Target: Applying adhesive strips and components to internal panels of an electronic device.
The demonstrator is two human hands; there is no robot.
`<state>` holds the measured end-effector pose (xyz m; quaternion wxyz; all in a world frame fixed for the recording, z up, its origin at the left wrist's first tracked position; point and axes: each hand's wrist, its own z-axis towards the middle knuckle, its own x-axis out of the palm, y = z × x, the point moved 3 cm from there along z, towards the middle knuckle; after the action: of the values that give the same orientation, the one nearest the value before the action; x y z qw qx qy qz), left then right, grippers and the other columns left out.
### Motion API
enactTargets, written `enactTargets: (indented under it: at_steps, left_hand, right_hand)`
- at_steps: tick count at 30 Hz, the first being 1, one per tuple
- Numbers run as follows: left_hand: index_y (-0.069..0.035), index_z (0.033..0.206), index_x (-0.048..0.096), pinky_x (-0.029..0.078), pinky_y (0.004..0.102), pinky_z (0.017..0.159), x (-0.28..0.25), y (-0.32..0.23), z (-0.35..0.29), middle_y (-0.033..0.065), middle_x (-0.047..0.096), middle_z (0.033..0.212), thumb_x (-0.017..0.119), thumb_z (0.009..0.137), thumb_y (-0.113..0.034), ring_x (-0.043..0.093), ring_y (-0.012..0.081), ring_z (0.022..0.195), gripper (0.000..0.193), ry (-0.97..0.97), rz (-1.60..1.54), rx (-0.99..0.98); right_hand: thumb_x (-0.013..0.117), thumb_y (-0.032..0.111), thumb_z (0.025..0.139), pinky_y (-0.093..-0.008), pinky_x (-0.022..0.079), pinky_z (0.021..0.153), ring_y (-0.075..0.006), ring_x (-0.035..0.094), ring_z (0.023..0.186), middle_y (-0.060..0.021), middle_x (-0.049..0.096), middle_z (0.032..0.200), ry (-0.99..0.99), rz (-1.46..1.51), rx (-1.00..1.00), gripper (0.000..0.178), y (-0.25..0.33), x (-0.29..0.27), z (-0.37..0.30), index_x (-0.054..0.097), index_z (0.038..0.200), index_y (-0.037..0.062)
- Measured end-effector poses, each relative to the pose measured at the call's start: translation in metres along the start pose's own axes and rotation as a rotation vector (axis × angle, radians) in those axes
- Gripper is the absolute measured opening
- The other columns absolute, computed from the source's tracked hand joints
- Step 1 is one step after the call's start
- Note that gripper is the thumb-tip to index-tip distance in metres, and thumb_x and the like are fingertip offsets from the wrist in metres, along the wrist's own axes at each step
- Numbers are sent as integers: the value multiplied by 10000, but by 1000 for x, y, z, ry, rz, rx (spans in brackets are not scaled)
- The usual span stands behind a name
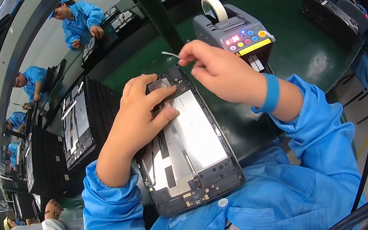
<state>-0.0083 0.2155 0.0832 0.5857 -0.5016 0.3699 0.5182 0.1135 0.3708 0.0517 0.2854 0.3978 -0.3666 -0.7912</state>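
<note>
An opened tablet (196, 130), its silvery inner plate and black parts showing, lies tilted in front of my body. My left hand (142, 110) rests across its upper left part, fingers spread, with the thumb and a fingertip touching its surface. Above the tablet's top right corner, my right hand (220, 70) is closed in a pinch on a short white strip of tape (170, 54). The strip sticks out to the left of the fingertips, apart from the tablet. A blue band circles my right wrist.
A grey tape dispenser (233, 29) with a cream roll and lit buttons stands beyond my right hand on the green table (302, 66). Stacks of tablets (79, 123) stand at left, another stack (330, 12) at far right. A green post (155, 12) rises behind. Several co-workers sit around.
</note>
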Motion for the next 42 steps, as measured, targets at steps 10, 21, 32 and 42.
enactTargets:
  at_steps: [10, 21, 32, 42]
  left_hand:
    - [-133, 1177, 625, 357, 471, 1008, 7, -7, 1, 205, 490, 1266, 697, 753, -251, 423, 390, 1219, 445, -99, 82, 132]
    - [-142, 1125, 658, 372, 474, 994, 5, 2, -1, 184, 521, 1217, 695, 752, -297, 434, 392, 1209, 406, -126, 182, 111]
    - [-164, 1152, 648, 367, 479, 991, 9, 2, -4, 191, 517, 1227, 667, 771, -337, 441, 391, 1206, 419, -147, 217, 96]
    - [-182, 1157, 653, 367, 477, 996, 13, 7, -8, 191, 517, 1229, 646, 786, -360, 446, 400, 1206, 412, -168, 246, 51]
  right_hand:
    - [440, -58, 839, -390, 491, 842, -347, 620, 983, -160, 662, 1040, 6, -216, -129, 311, -5, 13, -3, 472, 1133, 40]
    - [499, 12, 833, -402, 489, 806, -333, 601, 935, -139, 663, 961, 66, -466, -349, 342, 4, 11, -5, 469, 1171, 54]
    - [455, -65, 840, -395, 488, 861, -312, 609, 997, -119, 671, 1009, 98, -374, -275, 442, 0, 8, 6, 457, 1259, 77]
    - [531, -44, 824, -357, 491, 833, -279, 608, 925, -112, 633, 953, 126, -259, -223, 422, 12, 5, 8, 487, 1221, 93]
